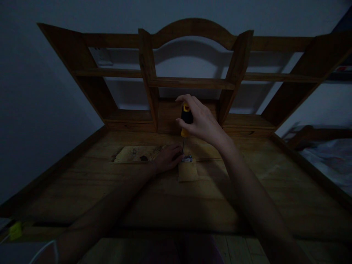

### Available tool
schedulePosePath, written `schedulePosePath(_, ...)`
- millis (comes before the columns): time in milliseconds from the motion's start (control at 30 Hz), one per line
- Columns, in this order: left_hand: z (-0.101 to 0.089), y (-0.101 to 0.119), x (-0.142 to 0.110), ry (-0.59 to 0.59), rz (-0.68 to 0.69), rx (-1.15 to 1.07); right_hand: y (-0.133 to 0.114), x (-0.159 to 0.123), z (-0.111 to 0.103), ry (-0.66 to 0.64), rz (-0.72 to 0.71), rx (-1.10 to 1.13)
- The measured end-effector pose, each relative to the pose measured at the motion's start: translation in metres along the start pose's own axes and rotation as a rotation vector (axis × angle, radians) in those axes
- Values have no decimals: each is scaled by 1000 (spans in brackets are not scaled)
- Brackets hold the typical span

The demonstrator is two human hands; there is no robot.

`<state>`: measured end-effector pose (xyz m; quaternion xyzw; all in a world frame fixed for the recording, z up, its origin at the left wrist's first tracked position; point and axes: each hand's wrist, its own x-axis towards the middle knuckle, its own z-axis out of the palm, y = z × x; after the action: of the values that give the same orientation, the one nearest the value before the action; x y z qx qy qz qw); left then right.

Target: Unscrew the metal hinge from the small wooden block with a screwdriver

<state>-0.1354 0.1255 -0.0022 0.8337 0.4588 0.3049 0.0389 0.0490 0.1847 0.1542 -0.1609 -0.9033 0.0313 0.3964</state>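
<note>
My right hand (199, 119) is closed round the black and yellow handle of a screwdriver (187, 116), held upright with its shaft pointing down. The shaft's lower end meets a small metal hinge (187, 158) at the back edge of a small square wooden piece (188, 172). Beside the shaft, my left hand (169, 157) rests low on the desk, its fingertips at the hinge's left end. Whether those fingers pinch anything is hidden in the dim light. Left of that hand lies a longer, rough-edged wooden board (134, 154) with dark stains.
A wooden desk top (242, 190) carries these pieces, with raised side edges left and right. Along its back stands a wooden shelf unit (192, 83) with an arched top and small drawers (249, 132). Something yellow (15, 231) shows at the lower left.
</note>
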Motion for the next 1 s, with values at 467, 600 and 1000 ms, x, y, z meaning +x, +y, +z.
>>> schedulePosePath(467, 4, -5, -1, 29, 15, 30, 1, 0, -1, -6, -5, -31)
schedulePosePath(600, 2, -4, -1, 24, -14, 48, -2, 0, 0, 0, -9, -1)
schedulePosePath(1000, 2, -4, 0, 28, -12, 53, 0, 0, 1, 17, -15, 19)
